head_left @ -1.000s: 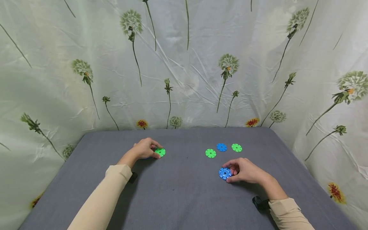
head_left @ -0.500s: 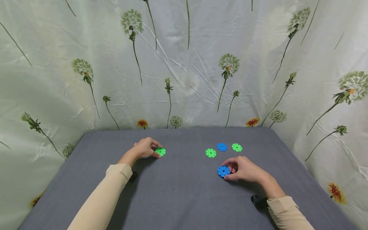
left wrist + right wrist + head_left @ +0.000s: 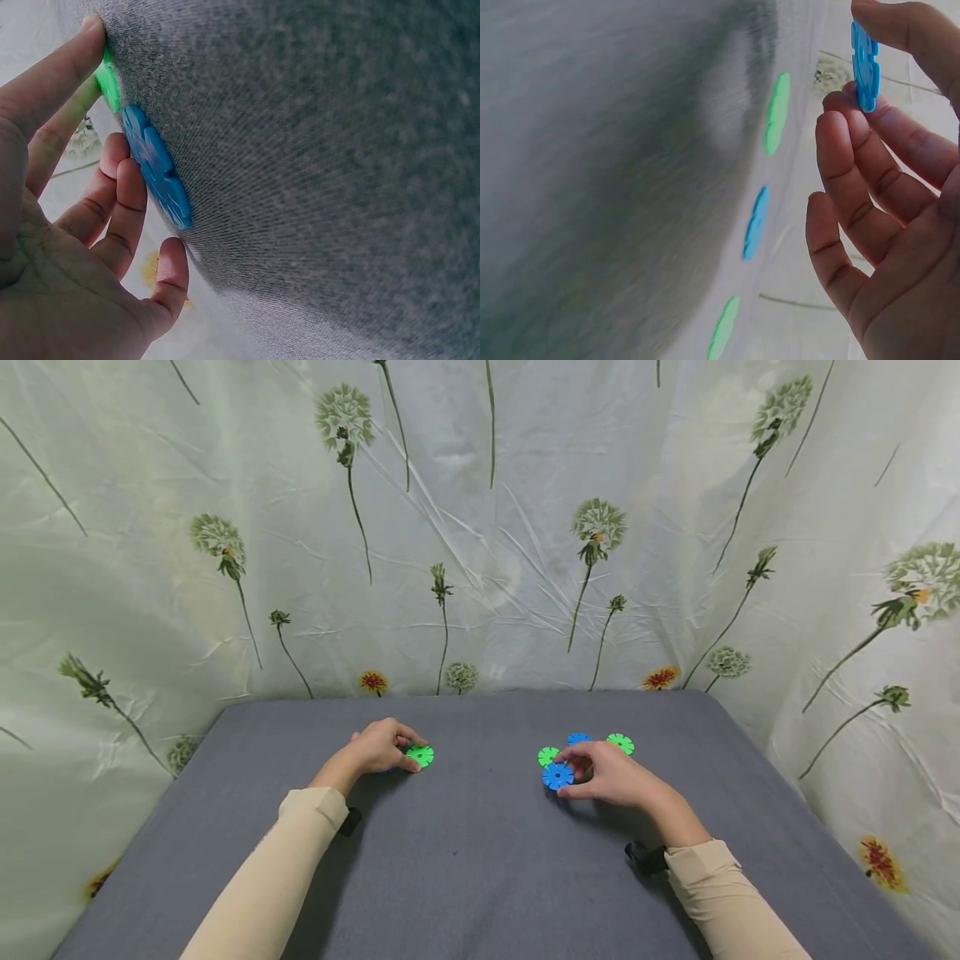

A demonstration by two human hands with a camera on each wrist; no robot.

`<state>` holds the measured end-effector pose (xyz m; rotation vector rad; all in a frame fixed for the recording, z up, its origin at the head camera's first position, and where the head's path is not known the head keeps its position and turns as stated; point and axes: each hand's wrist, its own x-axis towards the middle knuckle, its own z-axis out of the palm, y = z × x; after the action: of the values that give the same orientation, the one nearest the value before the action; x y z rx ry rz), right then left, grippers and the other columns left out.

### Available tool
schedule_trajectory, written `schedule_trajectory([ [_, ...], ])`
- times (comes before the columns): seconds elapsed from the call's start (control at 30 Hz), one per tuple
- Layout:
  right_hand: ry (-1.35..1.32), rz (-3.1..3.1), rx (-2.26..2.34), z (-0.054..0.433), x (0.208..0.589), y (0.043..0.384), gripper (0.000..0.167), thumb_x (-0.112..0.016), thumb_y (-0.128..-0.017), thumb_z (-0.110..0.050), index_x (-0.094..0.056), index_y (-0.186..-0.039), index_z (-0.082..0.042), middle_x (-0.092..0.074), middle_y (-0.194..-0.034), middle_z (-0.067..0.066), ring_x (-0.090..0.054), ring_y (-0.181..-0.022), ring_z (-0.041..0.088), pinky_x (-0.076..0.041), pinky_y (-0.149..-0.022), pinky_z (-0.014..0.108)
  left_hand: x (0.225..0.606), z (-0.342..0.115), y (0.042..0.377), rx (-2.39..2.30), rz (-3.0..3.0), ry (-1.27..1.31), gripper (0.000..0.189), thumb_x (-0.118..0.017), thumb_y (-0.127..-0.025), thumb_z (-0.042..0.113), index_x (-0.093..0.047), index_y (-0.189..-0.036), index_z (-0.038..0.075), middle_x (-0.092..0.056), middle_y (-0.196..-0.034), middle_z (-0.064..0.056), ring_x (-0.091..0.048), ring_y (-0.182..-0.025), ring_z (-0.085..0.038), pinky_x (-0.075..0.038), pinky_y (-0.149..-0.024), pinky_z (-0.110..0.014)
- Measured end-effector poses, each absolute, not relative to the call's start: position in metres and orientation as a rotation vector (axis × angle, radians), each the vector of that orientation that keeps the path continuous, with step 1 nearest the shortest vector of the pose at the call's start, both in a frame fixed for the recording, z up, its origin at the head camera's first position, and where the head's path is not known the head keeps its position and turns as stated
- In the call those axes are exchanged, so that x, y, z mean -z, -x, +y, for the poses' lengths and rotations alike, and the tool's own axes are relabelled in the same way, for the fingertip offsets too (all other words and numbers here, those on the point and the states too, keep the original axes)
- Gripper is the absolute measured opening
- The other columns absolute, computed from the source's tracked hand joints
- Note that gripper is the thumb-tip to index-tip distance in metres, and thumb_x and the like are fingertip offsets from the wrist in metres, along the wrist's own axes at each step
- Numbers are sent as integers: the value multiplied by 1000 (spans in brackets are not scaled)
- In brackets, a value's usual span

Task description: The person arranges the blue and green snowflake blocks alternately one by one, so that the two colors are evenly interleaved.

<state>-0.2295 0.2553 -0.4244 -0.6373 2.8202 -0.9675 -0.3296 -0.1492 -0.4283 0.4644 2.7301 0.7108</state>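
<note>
My left hand (image 3: pixel 375 747) pinches a green notched building disc (image 3: pixel 422 756) by its edges between thumb and finger, low at the table. Under that hand a blue notched disc (image 3: pixel 157 166) lies on the cloth, beside the curled fingers in the left wrist view and mostly hidden in the head view. Raised off the cloth, my right hand (image 3: pixel 618 774) holds another blue notched disc (image 3: pixel 558 776) between thumb and fingertips. In the head view this disc overlaps the near edge of a green disc (image 3: pixel 548 755) lying flat.
Behind the right hand lie a blue disc (image 3: pixel 578 739), partly covered by it, and a green disc (image 3: pixel 621 743). Grey cloth covers the table (image 3: pixel 465 877). A flower-printed curtain (image 3: pixel 495 552) hangs along the far edge and both sides.
My right hand has carried its blue disc away from me and to the left, up to the green disc. My left hand has stayed in place on its green disc.
</note>
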Motion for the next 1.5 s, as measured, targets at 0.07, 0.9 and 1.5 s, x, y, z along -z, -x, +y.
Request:
schedule_trajectory([
  [0.07,633,2831,952,250,422,235,43,-92,-86,-26,-77,-121,-7,-71,-96,-2,-64,-84,8,-55,-80,26,429,-149,330,-712,2730,-461,44,-93,-86,28,-82,-128,24,-72,-140,-13,-62,-132,-36,-30,-112,-76],
  [0.9,648,2759,867,172,413,289,47,-86,-93,-31,-75,-132,-8,-76,-124,8,-74,-110,22,-60,-99,41,430,-149,329,-743,2729,-446,41,-93,-86,27,-83,-125,25,-74,-135,-10,-63,-126,-34,-31,-111,-72],
  [1.5,698,2750,814,132,431,314,44,-88,-92,-29,-77,-130,-10,-77,-124,8,-72,-116,24,-58,-102,41,432,-150,331,-747,2732,-452,42,-93,-86,28,-83,-126,25,-73,-140,-13,-62,-132,-37,-28,-113,-77],
])
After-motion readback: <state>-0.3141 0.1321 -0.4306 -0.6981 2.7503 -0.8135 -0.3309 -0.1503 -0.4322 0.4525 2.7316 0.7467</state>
